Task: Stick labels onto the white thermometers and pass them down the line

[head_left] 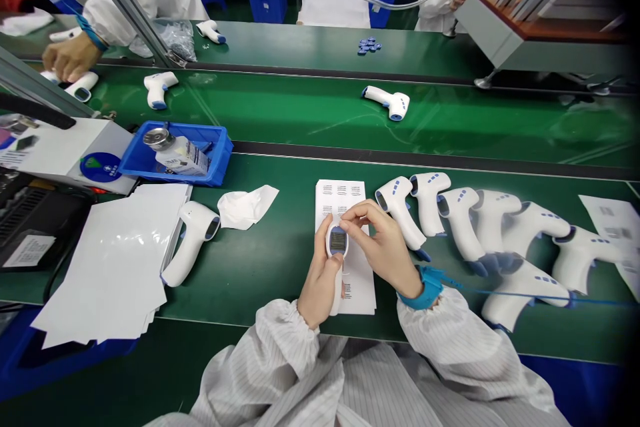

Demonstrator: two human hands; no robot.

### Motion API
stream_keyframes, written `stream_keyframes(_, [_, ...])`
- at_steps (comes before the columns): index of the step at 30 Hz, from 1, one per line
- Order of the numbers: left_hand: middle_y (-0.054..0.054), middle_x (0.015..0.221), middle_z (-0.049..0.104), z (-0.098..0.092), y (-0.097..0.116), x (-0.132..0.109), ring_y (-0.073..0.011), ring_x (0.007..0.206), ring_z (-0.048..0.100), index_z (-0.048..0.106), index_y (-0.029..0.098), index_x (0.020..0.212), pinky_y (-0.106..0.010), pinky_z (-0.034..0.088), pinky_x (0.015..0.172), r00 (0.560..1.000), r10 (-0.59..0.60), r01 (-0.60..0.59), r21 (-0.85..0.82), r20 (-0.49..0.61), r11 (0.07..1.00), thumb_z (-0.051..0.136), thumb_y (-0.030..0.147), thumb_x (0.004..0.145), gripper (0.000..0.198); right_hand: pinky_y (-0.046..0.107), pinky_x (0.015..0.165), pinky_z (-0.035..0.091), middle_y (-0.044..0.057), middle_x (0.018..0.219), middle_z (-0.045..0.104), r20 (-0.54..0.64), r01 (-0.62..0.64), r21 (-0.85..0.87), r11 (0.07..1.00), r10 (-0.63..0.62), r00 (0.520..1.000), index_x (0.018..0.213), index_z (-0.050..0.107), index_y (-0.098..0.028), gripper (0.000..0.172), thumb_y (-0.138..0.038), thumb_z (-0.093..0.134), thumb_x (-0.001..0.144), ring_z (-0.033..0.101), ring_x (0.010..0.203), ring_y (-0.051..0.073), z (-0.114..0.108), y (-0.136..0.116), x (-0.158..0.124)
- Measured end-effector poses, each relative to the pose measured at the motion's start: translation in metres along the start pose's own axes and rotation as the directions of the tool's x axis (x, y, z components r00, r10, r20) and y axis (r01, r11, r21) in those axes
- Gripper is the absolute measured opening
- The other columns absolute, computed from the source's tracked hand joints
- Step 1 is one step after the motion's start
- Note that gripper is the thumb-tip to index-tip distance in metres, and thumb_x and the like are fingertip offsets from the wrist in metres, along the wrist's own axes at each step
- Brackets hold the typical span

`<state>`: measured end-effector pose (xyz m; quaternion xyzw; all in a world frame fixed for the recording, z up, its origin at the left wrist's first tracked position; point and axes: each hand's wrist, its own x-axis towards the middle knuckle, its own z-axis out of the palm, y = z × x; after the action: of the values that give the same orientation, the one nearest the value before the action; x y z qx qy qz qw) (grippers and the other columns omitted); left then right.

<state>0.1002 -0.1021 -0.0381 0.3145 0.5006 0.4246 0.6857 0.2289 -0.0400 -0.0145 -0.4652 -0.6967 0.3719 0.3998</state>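
Green bench mat (280,260), left hand (320,280) grasping infrared thermometer (337,243) upright, right hand (387,247) fingertips pinching at its screen, label sheet (357,280) beneath.

At the lower middle of the frame, two long white sleeves (273,363) of a finely pinstriped smock, gathered into elastic cuffs (300,317), end in a bare left hand (320,280) and right hand (386,248), the right wrist ringed by a bright blue strap (426,287) trailing a thin blue cord (505,293) toward the right edge.
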Motion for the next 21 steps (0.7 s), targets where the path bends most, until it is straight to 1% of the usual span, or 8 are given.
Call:
stream_keyframes(2, [-0.008,0.142,0.043,-0.001,0.001,0.000,-0.0051,0.044,0.045,0.017,0.041,0.149,-0.026,0.043,0.042,1.000,0.008,-0.008,-0.005,0.010,1.000,0.042,0.032,0.091,0.063,0.034,0.078,0.051,0.004,0.097,0.060,0.108,-0.051,0.094,0.994,0.041,0.993,0.095,0.059,-0.023,0.005,-0.025,0.058,0.090,0.059,0.091,0.019,-0.002,0.001,0.000])
stream_keyframes(6, [-0.009,0.132,0.052,-0.004,0.001,-0.001,-0.0071,0.046,0.045,0.014,0.037,0.150,-0.028,0.044,0.046,0.996,0.076,-0.077,0.009,0.054,0.997,0.050,0.027,0.086,0.074,0.043,0.096,0.046,0.006,0.117,0.058,0.224,-0.010,0.054,0.999,-0.002,0.975,0.112,0.056,-0.027,0.038,-0.026,0.073,0.078,0.052,0.114,0.024,-0.002,0.001,-0.003])
stream_keyframes(10, [-0.009,0.133,0.053,-0.004,0.000,0.000,-0.0101,0.049,0.050,0.009,0.035,0.151,-0.031,0.046,0.049,0.996,0.070,-0.072,0.029,0.060,0.997,0.050,0.017,0.079,0.085,0.043,0.093,0.047,0.005,0.108,0.063,0.165,0.029,0.002,1.000,-0.029,0.986,0.104,0.060,-0.026,0.026,-0.023,0.070,0.081,0.056,0.108,0.024,0.003,0.000,-0.001])
stream_keyframes(13, [-0.009,0.136,0.050,-0.004,0.000,0.001,-0.0240,0.081,0.065,0.012,0.032,0.151,-0.040,0.055,0.070,0.994,0.101,-0.104,0.062,0.036,0.993,0.050,0.015,0.076,0.086,0.039,0.086,0.049,0.004,0.097,0.066,0.098,0.043,-0.009,0.999,-0.042,0.994,0.095,0.064,-0.025,0.011,-0.022,0.067,0.084,0.060,0.097,0.022,0.006,0.001,0.004])
stream_keyframes(15, [-0.007,0.138,0.049,-0.004,0.000,0.002,-0.0324,0.114,0.057,0.018,0.030,0.150,-0.046,0.051,0.093,0.987,0.156,-0.158,0.081,0.024,0.984,0.052,0.014,0.075,0.084,0.037,0.081,0.050,0.003,0.089,0.067,0.052,0.054,-0.006,0.999,-0.053,0.997,0.088,0.065,-0.024,0.003,-0.022,0.063,0.087,0.062,0.090,0.021,0.008,0.002,0.007])
stream_keyframes(16, [-0.006,0.140,0.048,-0.005,0.000,0.002,-0.0340,0.125,0.049,0.022,0.029,0.150,-0.047,0.046,0.101,0.983,0.184,-0.185,0.088,0.019,0.979,0.052,0.013,0.075,0.082,0.036,0.078,0.050,0.003,0.087,0.067,0.035,0.060,-0.006,0.998,-0.059,0.998,0.085,0.066,-0.024,0.005,-0.023,0.062,0.088,0.062,0.087,0.020,0.009,0.003,0.008])
stream_keyframes(18, [-0.006,0.141,0.047,-0.005,0.001,0.003,-0.0345,0.136,0.037,0.026,0.028,0.148,-0.049,0.038,0.109,0.977,0.214,-0.215,0.093,0.014,0.972,0.052,0.012,0.074,0.080,0.035,0.077,0.050,0.003,0.084,0.067,0.018,0.060,-0.004,0.998,-0.059,0.998,0.082,0.066,-0.023,0.009,-0.023,0.061,0.089,0.062,0.085,0.020,0.009,0.004,0.010])
stream_keyframes(21, [-0.005,0.140,0.049,-0.005,0.001,0.003,-0.0346,0.137,0.035,0.026,0.028,0.148,-0.051,0.037,0.110,0.979,0.203,-0.204,0.071,0.017,0.976,0.051,0.011,0.074,0.080,0.036,0.083,0.050,0.003,0.090,0.067,0.063,0.007,0.037,0.999,-0.009,0.998,0.086,0.066,-0.023,0.005,-0.022,0.061,0.088,0.062,0.091,0.020,0.007,0.004,0.008])
